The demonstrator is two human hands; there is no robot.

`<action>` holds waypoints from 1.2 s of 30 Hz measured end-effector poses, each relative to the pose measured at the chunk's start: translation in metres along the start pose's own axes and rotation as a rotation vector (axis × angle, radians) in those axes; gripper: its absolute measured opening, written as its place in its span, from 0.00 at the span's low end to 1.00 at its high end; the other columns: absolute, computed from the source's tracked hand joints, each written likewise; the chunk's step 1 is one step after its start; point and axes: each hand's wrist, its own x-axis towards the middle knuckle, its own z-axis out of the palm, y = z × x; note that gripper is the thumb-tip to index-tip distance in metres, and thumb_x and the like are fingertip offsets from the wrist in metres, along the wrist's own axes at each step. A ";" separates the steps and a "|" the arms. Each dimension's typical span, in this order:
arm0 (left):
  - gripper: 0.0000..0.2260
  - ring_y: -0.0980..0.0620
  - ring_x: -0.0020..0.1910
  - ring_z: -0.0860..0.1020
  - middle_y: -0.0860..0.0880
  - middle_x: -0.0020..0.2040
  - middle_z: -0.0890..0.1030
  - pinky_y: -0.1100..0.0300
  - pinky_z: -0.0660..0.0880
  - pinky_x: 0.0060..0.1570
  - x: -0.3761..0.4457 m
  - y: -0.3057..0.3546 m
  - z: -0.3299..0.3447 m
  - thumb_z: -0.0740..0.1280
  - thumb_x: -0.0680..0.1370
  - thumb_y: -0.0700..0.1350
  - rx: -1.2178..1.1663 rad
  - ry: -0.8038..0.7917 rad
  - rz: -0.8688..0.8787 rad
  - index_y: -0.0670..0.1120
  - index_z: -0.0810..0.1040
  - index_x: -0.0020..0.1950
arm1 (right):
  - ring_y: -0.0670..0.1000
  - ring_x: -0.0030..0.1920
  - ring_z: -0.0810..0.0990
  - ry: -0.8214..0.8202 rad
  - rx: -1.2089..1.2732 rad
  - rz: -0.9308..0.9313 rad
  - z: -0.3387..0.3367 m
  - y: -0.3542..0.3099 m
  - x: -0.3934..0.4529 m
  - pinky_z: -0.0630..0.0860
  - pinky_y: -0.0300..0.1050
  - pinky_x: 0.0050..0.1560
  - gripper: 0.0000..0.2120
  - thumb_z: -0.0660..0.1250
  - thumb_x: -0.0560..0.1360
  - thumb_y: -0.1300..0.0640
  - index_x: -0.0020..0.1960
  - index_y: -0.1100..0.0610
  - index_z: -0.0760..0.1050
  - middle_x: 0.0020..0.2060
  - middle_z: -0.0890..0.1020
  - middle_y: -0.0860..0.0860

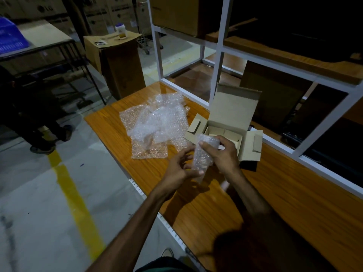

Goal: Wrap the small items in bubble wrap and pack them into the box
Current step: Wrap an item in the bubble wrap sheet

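Wooden table (284, 193), both hands around bubble-wrapped item (204, 154), beside open box (231, 112).

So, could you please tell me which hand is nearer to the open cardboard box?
Right. The right hand grips the bubble-wrapped item just in front of the cardboard box; the left hand holds its lower end, farther left.

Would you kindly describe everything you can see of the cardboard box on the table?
The cardboard box is small, plain brown and open, sitting on the wooden table beside the white shelf frame. Its lid stands upright at the back, and side flaps spread out to left and right. Inside, cardboard dividers form compartments; their contents cannot be made out. The right hand holding the wrapped item partly hides its front edge.
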 end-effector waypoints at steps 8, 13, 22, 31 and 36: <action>0.17 0.46 0.56 0.85 0.47 0.56 0.87 0.51 0.85 0.51 0.005 -0.006 0.010 0.77 0.74 0.35 -0.012 0.223 0.023 0.42 0.82 0.63 | 0.53 0.47 0.90 0.052 0.073 0.154 -0.004 -0.006 0.009 0.87 0.63 0.50 0.15 0.81 0.72 0.43 0.51 0.52 0.84 0.47 0.89 0.52; 0.10 0.44 0.53 0.86 0.43 0.54 0.87 0.54 0.84 0.51 0.008 -0.012 0.008 0.73 0.79 0.37 -0.049 0.291 0.078 0.38 0.84 0.60 | 0.53 0.47 0.90 0.067 0.163 0.230 -0.004 -0.008 0.012 0.87 0.60 0.52 0.09 0.78 0.76 0.49 0.50 0.54 0.84 0.46 0.89 0.54; 0.03 0.47 0.42 0.84 0.40 0.43 0.83 0.51 0.83 0.48 0.021 -0.011 0.030 0.73 0.79 0.35 -0.217 0.604 0.065 0.37 0.81 0.46 | 0.54 0.51 0.89 0.105 0.227 0.290 0.010 -0.009 0.007 0.86 0.62 0.53 0.33 0.79 0.63 0.34 0.58 0.56 0.84 0.51 0.89 0.54; 0.17 0.61 0.60 0.80 0.53 0.60 0.82 0.66 0.79 0.56 0.017 -0.013 0.055 0.74 0.79 0.37 0.064 0.484 0.268 0.52 0.82 0.65 | 0.52 0.51 0.89 0.238 0.296 0.283 0.017 -0.003 0.008 0.85 0.62 0.56 0.11 0.74 0.78 0.42 0.50 0.50 0.81 0.50 0.88 0.53; 0.20 0.59 0.59 0.82 0.57 0.58 0.82 0.65 0.81 0.53 0.031 -0.005 0.057 0.76 0.77 0.36 0.093 0.503 0.317 0.53 0.78 0.64 | 0.52 0.50 0.89 0.208 0.336 0.302 0.014 -0.003 0.005 0.86 0.57 0.56 0.09 0.70 0.82 0.45 0.52 0.50 0.81 0.50 0.88 0.52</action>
